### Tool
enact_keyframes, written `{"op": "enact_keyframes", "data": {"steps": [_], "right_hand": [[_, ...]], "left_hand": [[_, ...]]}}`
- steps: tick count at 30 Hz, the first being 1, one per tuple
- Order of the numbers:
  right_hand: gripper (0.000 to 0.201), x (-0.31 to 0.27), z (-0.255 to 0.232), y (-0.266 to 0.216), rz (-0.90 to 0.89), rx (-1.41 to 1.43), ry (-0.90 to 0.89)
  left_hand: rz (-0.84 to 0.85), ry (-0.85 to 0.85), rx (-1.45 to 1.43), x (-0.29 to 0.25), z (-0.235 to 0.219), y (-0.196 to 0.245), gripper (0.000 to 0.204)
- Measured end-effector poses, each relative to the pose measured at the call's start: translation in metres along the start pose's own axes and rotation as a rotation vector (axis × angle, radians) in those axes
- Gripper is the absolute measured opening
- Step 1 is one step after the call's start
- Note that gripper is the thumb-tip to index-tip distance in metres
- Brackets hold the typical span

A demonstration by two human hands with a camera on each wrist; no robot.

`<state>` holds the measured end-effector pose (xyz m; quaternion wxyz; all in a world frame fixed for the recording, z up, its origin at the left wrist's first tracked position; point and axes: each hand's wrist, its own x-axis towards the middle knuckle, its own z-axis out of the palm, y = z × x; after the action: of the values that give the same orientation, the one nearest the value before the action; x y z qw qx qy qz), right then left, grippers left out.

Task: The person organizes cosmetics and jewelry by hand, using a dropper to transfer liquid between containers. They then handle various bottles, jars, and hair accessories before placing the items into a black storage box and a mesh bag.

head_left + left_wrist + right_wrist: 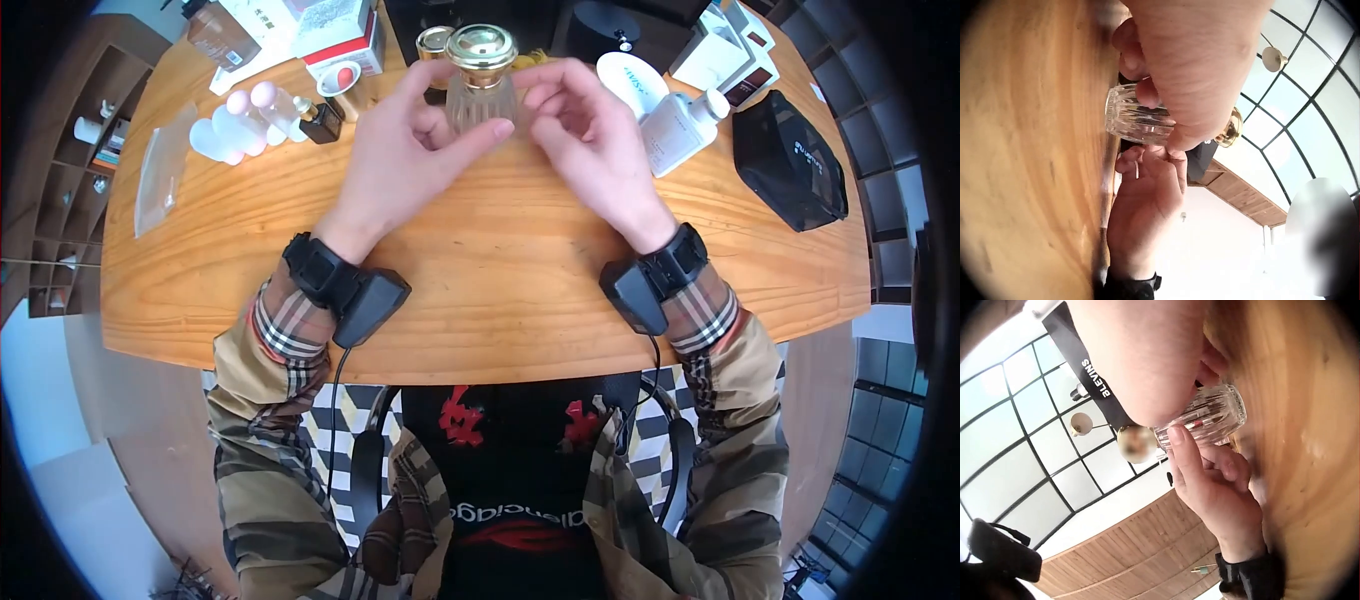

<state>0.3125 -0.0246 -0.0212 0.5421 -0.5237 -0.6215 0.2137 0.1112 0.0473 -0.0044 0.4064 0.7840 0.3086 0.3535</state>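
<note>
A ribbed clear glass jar with a shiny gold lid stands upright at the table's back middle. My left hand grips its left side, thumb across the front of the glass. On the other side my right hand has its index fingertip near the jar's neck, the other fingers bent. In the left wrist view the glass is between the left hand and the right hand. The right wrist view shows the glass beside the left thumb; whether the right fingers press it is partly hidden.
Pink-capped bottles, a small dark bottle and a clear pouch lie left. Boxes stand behind. To the right are a white-capped bottle, a round white item and a black pouch.
</note>
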Motion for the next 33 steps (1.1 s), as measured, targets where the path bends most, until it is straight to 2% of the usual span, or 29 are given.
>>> {"op": "enact_keyframes", "data": {"steps": [4, 6, 10, 12, 15, 17, 18, 19, 21, 22, 24, 26, 27, 28, 29, 30, 31, 32, 33], "right_hand": [[0.041, 0.0, -0.008, -0.004, 0.05, -0.163, 0.036], [0.046, -0.001, -0.01, 0.001, -0.032, -0.331, 0.038], [0.05, -0.004, -0.011, 0.003, -0.057, -0.384, -0.031], [0.053, -0.005, -0.012, 0.012, -0.14, -0.536, -0.029], [0.051, -0.005, -0.011, 0.016, -0.201, -0.575, -0.009], [0.048, -0.003, -0.013, 0.017, -0.224, -0.615, -0.037], [0.045, -0.002, -0.014, 0.015, -0.249, -0.657, -0.062], [0.045, -0.002, -0.013, 0.012, -0.248, -0.656, -0.065], [0.044, -0.001, -0.012, 0.003, 0.001, -0.448, -0.096], [0.044, 0.0, -0.011, 0.0, -0.001, -0.451, -0.095], [0.041, -0.002, -0.007, -0.002, -0.052, -0.445, 0.0], [0.04, -0.003, -0.005, 0.001, -0.103, -0.419, 0.003], [0.039, -0.001, -0.005, 0.004, -0.16, -0.397, 0.012], [0.039, 0.0, -0.007, 0.008, -0.163, -0.397, 0.013], [0.04, 0.001, -0.01, 0.013, -0.254, -0.515, -0.046], [0.042, 0.001, -0.011, 0.012, -0.341, -0.633, -0.105], [0.042, 0.001, -0.012, 0.01, -0.339, -0.633, -0.104], [0.044, 0.001, -0.012, 0.008, -0.216, -0.579, -0.13], [0.047, 0.002, -0.011, 0.004, -0.095, -0.523, -0.156]], "left_hand": [[0.042, 0.026, 0.208, -0.002, -0.009, 0.003, 0.054], [0.045, 0.022, 0.253, -0.004, -0.013, 0.002, 0.055], [0.038, 0.046, 0.275, -0.003, -0.023, -0.003, 0.057], [0.063, 0.048, 0.292, -0.003, -0.024, -0.006, 0.058], [0.086, 0.049, 0.321, -0.001, -0.028, -0.008, 0.058], [0.105, 0.075, 0.364, -0.003, -0.028, -0.004, 0.042], [0.095, 0.072, 0.364, -0.005, -0.029, -0.006, 0.042], [0.093, 0.061, 0.343, -0.004, -0.029, -0.007, 0.046], [0.095, 0.053, 0.317, -0.003, -0.03, -0.007, 0.05], [0.116, 0.098, 0.297, -0.004, -0.028, -0.006, 0.045], [0.127, 0.138, 0.275, -0.009, -0.026, 0.002, 0.041], [0.038, 0.112, 0.102, -0.009, -0.028, 0.022, 0.045], [0.037, 0.113, 0.104, -0.008, -0.027, 0.022, 0.045], [0.049, 0.156, -0.032, -0.007, -0.025, 0.022, 0.047], [0.063, 0.196, -0.169, -0.005, -0.023, 0.02, 0.05], [0.065, 0.195, -0.169, -0.003, -0.021, 0.015, 0.05], [0.165, 0.266, -0.155, -0.002, -0.02, 0.007, 0.042], [0.262, 0.336, -0.139, -0.003, -0.019, 0.002, 0.035], [0.258, 0.333, -0.138, -0.005, -0.02, 0.0, 0.035]]}}
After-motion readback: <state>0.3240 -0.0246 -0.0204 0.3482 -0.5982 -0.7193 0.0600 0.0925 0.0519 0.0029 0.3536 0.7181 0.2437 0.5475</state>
